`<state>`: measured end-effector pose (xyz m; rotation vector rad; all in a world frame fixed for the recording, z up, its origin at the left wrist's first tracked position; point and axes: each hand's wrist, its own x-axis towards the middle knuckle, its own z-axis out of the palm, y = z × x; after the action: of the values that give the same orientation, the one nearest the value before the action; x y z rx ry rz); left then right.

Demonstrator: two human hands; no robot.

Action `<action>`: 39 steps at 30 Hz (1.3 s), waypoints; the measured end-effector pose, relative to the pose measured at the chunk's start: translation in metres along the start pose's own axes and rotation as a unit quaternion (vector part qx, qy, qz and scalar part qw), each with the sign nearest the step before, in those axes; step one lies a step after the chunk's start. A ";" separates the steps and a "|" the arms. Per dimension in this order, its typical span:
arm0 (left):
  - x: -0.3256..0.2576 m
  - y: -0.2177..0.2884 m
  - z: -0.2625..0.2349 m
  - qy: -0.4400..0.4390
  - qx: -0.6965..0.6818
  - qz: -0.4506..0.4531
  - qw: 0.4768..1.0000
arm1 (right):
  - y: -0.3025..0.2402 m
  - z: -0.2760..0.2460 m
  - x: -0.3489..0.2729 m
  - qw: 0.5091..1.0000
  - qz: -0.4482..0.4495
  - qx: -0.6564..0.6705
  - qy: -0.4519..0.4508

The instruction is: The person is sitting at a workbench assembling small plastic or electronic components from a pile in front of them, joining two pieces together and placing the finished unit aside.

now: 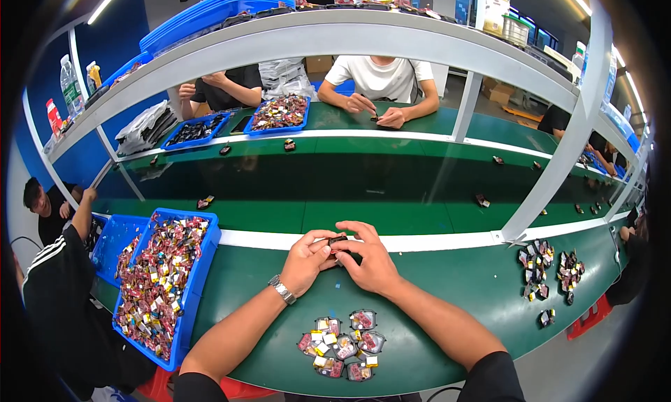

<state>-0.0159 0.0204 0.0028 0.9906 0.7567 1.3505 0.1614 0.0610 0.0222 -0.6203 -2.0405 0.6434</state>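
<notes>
A small dark part [338,241] sits pinched between the two hands at the far edge of the green bench [447,283], just short of the white strip [433,243] that borders the belt; the left hand [307,259] closes on it from the left with thumb and fingertips curled over it, and the right hand [370,259] closes on it from the right, its fingers arched over the top, so only a sliver of the part shows between them; both grips are closed on that one part, and the hands touch each other around it.

Near the person's chest, between the forearms, lies a cluster of small packets [342,346], clear-wrapped with red, yellow and white inside, well clear of the hands; to the left a blue bin [199,262] heaped with the same sort of packets stands along the bench, with a second blue bin [115,238] just beside it; to the right, two loose heaps of packets [552,269] lie on the green surface, well apart from the hands; nothing lies between hands and cluster.

A metal wristwatch [282,289] sits on the left wrist; both forearms rise from the lower edge and converge, wrists bent slightly inward, palms facing each other; across the belt a person in a white shirt [381,77] works with both hands on the far bench.
</notes>
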 end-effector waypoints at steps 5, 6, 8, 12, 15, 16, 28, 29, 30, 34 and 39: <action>-0.001 -0.003 -0.004 0.006 0.003 -0.024 1.000 | -0.002 0.003 0.001 0.997 -0.032 -0.041 0.061; -0.001 -0.004 -0.003 0.006 0.001 -0.024 1.000 | -0.004 0.001 0.002 0.997 -0.031 -0.042 0.060; 0.000 -0.003 -0.001 0.010 -0.009 -0.010 1.000 | -0.007 -0.002 0.006 0.992 -0.061 -0.081 0.076; 0.000 0.000 0.002 0.013 -0.010 -0.018 1.000 | -0.002 0.002 0.005 0.992 -0.064 -0.073 0.080; -0.001 0.003 0.006 0.013 -0.006 -0.025 1.000 | 0.001 0.004 0.003 0.994 -0.039 -0.062 0.084; -0.001 0.002 0.007 0.017 0.014 -0.023 0.999 | 0.001 0.005 0.002 0.995 -0.020 -0.049 0.080; 0.001 -0.005 0.013 0.089 0.131 -0.009 0.987 | -0.001 0.009 0.001 0.988 0.117 0.070 0.068; 0.001 -0.006 0.011 0.094 0.155 -0.002 0.983 | -0.002 0.009 0.001 0.987 0.126 0.073 0.069; 0.001 -0.007 0.011 0.095 0.156 -0.002 0.983 | -0.002 0.010 0.001 0.987 0.125 0.074 0.069; 0.001 -0.008 0.014 0.091 0.150 0.007 0.984 | -0.001 0.010 0.001 0.984 0.147 0.078 0.066; -0.001 -0.008 0.009 0.078 0.195 0.018 0.977 | -0.001 0.010 0.001 0.979 0.160 0.112 0.060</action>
<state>-0.0046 0.0183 -0.0003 1.2187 1.1586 1.3493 0.1521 0.0589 0.0192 -0.8394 -1.7397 0.9844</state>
